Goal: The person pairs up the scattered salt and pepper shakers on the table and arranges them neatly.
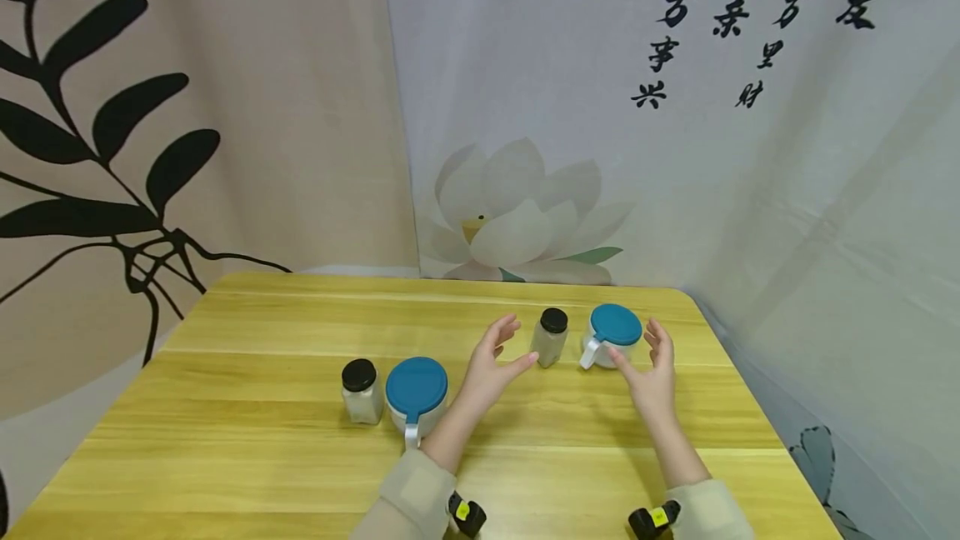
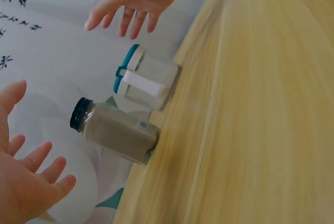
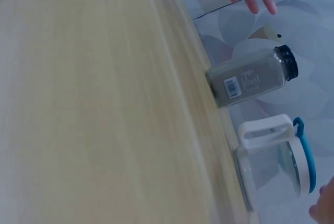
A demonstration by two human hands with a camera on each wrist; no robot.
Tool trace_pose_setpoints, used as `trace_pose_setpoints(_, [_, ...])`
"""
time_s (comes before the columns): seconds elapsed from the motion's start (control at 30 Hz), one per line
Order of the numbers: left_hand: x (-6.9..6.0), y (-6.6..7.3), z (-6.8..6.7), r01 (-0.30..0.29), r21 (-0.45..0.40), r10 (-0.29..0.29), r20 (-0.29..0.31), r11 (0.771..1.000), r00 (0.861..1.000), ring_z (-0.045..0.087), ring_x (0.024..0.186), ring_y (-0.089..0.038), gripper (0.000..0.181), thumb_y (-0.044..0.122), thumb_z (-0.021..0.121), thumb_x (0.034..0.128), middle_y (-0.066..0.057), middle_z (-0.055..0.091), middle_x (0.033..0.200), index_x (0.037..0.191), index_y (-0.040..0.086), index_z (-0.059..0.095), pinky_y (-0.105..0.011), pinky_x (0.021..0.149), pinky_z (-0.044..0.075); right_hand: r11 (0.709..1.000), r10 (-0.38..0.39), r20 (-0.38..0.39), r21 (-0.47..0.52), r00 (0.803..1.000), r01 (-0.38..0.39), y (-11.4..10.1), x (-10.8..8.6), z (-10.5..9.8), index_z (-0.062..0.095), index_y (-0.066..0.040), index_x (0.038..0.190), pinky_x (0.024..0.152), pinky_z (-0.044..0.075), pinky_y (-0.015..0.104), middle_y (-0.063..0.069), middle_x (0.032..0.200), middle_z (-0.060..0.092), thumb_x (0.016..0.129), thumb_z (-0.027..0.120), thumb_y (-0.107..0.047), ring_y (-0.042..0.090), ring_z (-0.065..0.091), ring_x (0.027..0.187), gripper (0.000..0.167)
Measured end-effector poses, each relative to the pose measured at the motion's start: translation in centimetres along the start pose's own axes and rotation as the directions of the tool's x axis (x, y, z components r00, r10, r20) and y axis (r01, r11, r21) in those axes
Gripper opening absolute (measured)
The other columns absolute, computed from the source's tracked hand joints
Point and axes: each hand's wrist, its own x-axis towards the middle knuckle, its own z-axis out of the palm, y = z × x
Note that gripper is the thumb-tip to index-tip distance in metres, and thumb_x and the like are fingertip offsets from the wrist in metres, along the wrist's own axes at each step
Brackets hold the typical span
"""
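Observation:
My left hand (image 1: pixel 489 367) is held above the table just left of a clear glass bottle (image 1: pixel 550 344) with a black cap and pale contents. Its fingers are spread and loosely bent, with nothing between them. The right hand (image 1: pixel 654 373) hovers at the right of a clear jar (image 1: pixel 617 327) with a blue lid and a white handle, its thumb apart from its fingers and holding nothing. In the left wrist view the bottle (image 2: pixel 120 130) and the jar (image 2: pixel 148 80) stand side by side on the table. A barcode label shows on the bottle (image 3: pixel 250 78) in the right wrist view.
A second black-capped bottle (image 1: pixel 363 394) and a second blue-lidded jar (image 1: pixel 417 390) stand together at the left, the jar close beside my left forearm. The wooden table (image 1: pixel 247 373) ends at a printed curtain (image 1: pixel 525 107) behind it.

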Motion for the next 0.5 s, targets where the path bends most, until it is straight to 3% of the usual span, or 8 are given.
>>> trace_pose_setpoints(0.27, [0.8,-0.4,0.8,0.014,0.013,-0.014,-0.008,1.000,1.000,0.040,0.130,-0.027,0.067,0.024,0.075,0.0853,-0.007,0.049,0.138,0.143,0.014,0.042,-0.050,0.106,0.028,1.000,0.016,0.018,-0.019,1.000,-0.015,4.1,1.4,-0.7,0.023,-0.002,0.148,0.109,0.019,0.050,0.017,0.148,0.029,0.085,0.074,-0.009,0.037,0.026,0.135,0.082])
trace_pose_setpoints(0.5, [1.5,-0.8,1.3,0.050,0.033,-0.049,-0.028,0.998,0.998,0.041,0.128,-0.026,0.067,0.021,0.074,0.0854,-0.004,0.051,0.136,0.143,0.014,0.041,-0.047,0.105,0.030,0.999,0.026,0.038,-0.031,0.999,-0.025,5.3,2.2,-0.6,0.019,-0.003,0.150,0.108,0.019,0.053,0.018,0.150,0.026,0.084,0.075,-0.013,0.037,0.025,0.135,0.087])
